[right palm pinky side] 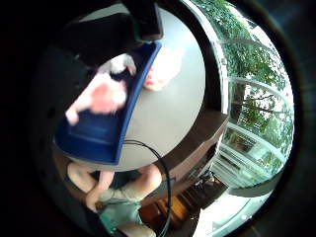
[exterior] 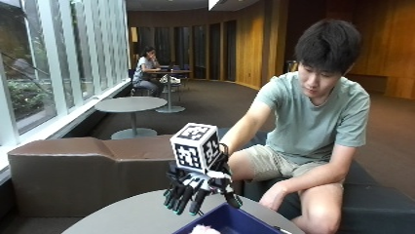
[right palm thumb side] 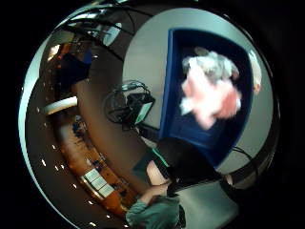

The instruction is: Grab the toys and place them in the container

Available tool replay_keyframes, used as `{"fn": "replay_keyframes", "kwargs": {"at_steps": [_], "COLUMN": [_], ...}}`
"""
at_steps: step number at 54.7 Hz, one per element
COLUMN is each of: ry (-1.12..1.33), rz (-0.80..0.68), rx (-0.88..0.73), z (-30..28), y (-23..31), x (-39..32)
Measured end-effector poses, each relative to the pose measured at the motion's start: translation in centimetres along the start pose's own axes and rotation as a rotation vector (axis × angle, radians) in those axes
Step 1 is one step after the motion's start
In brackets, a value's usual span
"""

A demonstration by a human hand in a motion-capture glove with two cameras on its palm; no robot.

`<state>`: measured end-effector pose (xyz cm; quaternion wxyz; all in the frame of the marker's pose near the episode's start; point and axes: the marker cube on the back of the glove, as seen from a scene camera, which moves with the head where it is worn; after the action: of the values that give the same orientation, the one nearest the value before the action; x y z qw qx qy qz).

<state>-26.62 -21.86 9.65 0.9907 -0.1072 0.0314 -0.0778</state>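
The gloved right hand (exterior: 198, 192) hangs above the near corner of the blue container (exterior: 227, 222), and its fingers (exterior: 185, 197) point down, spread and almost straight, with nothing between them, so I judge the hand is open and empty. Just under it, inside the container, lies a pink soft toy (right palm thumb side: 209, 95), and against it a grey and white one (right palm thumb side: 212, 64); both look to be already in the container, though the pink one is blurred and I cannot say if it rests on the bottom or is in the middle of a fall. In the outside view only a small pale piece of a toy (exterior: 204, 228) shows over the rim. Beside the container, on the grey round table (right palm pinky side: 173, 118), one more pink toy (right palm pinky side: 163, 69) lies outside the blue wall, close to it but not inside. So the work seems to me more than half done: two toys are in, and at least this one is left on the table. I cannot see the whole table, so maybe there are others. The person sits on a dark bench behind the table, and the bare hand (exterior: 272, 197) rests at the knee and touches nothing of the task.
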Motion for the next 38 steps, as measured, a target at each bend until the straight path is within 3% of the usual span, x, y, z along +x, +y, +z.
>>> {"fn": "replay_keyframes", "kwargs": {"at_steps": [18, 27, 38], "ry": [0.010, 0.011, -0.002], "rz": [0.068, 0.119, 0.129], "rx": [0.212, 0.103, -0.127], "z": [-8.0, -5.2, 2.7], "y": [0.0, -3.6, -7.4], "x": [5.7, 11.1, 17.0]}}
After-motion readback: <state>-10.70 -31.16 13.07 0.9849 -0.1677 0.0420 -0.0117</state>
